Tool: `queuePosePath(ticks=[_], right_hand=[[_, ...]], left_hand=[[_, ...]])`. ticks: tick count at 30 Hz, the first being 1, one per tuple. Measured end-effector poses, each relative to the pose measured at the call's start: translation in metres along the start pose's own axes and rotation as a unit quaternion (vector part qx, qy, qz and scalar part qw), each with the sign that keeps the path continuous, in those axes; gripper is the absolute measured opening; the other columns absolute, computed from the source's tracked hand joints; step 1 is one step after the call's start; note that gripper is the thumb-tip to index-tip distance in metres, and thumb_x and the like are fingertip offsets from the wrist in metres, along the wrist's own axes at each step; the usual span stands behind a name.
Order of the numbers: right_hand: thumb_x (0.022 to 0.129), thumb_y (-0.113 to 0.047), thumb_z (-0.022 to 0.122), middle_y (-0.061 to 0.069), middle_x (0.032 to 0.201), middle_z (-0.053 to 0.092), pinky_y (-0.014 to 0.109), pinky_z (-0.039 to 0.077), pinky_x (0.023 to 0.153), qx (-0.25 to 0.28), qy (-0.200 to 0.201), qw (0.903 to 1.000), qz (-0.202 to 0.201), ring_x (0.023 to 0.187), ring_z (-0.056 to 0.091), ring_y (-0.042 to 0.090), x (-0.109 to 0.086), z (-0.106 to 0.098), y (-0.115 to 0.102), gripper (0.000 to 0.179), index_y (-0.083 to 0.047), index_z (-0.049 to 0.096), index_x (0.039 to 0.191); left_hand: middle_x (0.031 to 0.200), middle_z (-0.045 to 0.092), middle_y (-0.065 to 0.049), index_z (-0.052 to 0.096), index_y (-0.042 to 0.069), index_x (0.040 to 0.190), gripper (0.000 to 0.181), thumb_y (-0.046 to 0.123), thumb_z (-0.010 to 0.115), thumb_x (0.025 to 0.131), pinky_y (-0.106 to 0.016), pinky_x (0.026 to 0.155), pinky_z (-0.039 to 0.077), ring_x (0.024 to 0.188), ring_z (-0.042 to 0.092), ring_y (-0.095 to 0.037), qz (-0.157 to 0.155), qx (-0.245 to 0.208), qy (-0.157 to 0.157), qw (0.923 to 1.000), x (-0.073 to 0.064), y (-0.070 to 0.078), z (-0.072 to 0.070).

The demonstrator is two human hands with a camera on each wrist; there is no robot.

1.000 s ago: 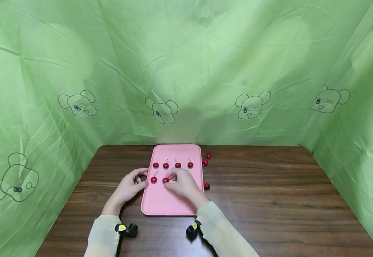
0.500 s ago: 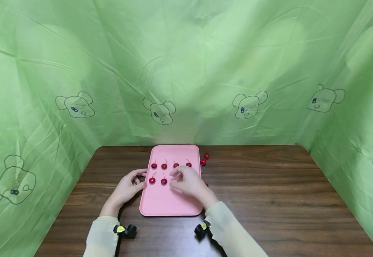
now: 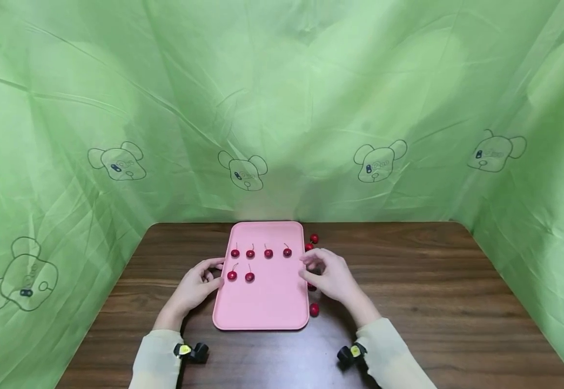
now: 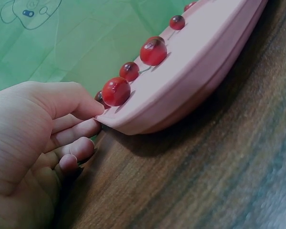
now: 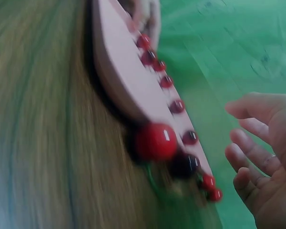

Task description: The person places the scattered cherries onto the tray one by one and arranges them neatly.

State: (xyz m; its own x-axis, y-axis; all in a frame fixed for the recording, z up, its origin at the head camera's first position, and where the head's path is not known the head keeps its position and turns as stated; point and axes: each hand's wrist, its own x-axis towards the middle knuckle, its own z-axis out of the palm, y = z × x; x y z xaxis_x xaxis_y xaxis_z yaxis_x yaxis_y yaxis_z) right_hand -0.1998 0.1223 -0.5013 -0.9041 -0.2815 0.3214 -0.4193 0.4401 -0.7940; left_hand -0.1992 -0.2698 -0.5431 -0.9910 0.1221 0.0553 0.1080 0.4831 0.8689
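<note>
A pink tray (image 3: pixel 264 308) lies on the wooden table, bearing red cherries with thin stems in two rows. Several, among them a cherry (image 3: pixel 268 253), form the back row; two more, one a cherry (image 3: pixel 249 277), sit at the left of the front row. My left hand (image 3: pixel 195 287) pinches the tray's left rim, thumb on top and fingertips at its underside, clearest in the left wrist view. Over the right rim hovers my right hand (image 3: pixel 331 276), fingers loosely bent and apart with nothing between them. Below it a dark red cherry (image 3: pixel 312 287) is partly hidden.
Outside the tray's right edge lie loose cherries: a near cherry (image 3: pixel 314 309) by the front corner and a far cherry (image 3: pixel 314 238) with another touching close. The brown table (image 3: pixel 432 292) extends right. A green cloth (image 3: pixel 311 108) with bear outlines surrounds it.
My right hand has let go of the second front-row cherry and moved right, off the rows to the tray's right rim. My left hand keeps its place on the left rim.
</note>
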Motion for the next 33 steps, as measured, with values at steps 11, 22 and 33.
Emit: queuePosePath(ticks=[11, 22, 33], right_hand=[[0.089, -0.012, 0.089, 0.004, 0.11, 0.078, 0.027, 0.052, 0.073, 0.016, 0.036, 0.9971, 0.066, 0.095, 0.073, 0.023, -0.029, -0.011, 0.029, 0.03, -0.014, 0.08, 0.117], [0.088, -0.011, 0.091, 0.004, 0.106, 0.079, 0.026, 0.052, 0.072, 0.031, 0.01, 0.9982, 0.05, 0.087, 0.07, 0.018, -0.035, -0.004, 0.039, 0.029, -0.012, 0.081, 0.116], [0.089, -0.01, 0.091, -0.003, 0.104, 0.078, 0.024, 0.051, 0.069, 0.015, 0.002, 0.999, 0.042, 0.086, 0.068, 0.014, -0.044, -0.007, 0.05, 0.029, -0.015, 0.082, 0.116]], left_hand=[[0.124, 0.069, -0.014, 0.069, 0.005, 0.144, 0.051, 0.002, 0.08, 0.094, -0.025, 0.069, 0.044, 0.078, 0.055, -0.016, 0.004, -0.005, 0.003, 1.0, -0.002, -0.003, -0.001], [0.124, 0.069, -0.013, 0.069, 0.006, 0.143, 0.051, 0.002, 0.081, 0.094, -0.025, 0.068, 0.044, 0.078, 0.055, -0.015, 0.012, -0.011, 0.008, 0.9998, -0.002, -0.002, -0.002], [0.124, 0.069, -0.013, 0.069, 0.006, 0.143, 0.05, 0.002, 0.08, 0.094, -0.025, 0.069, 0.045, 0.079, 0.056, -0.016, 0.006, -0.005, 0.001, 1.0, 0.001, -0.004, 0.002]])
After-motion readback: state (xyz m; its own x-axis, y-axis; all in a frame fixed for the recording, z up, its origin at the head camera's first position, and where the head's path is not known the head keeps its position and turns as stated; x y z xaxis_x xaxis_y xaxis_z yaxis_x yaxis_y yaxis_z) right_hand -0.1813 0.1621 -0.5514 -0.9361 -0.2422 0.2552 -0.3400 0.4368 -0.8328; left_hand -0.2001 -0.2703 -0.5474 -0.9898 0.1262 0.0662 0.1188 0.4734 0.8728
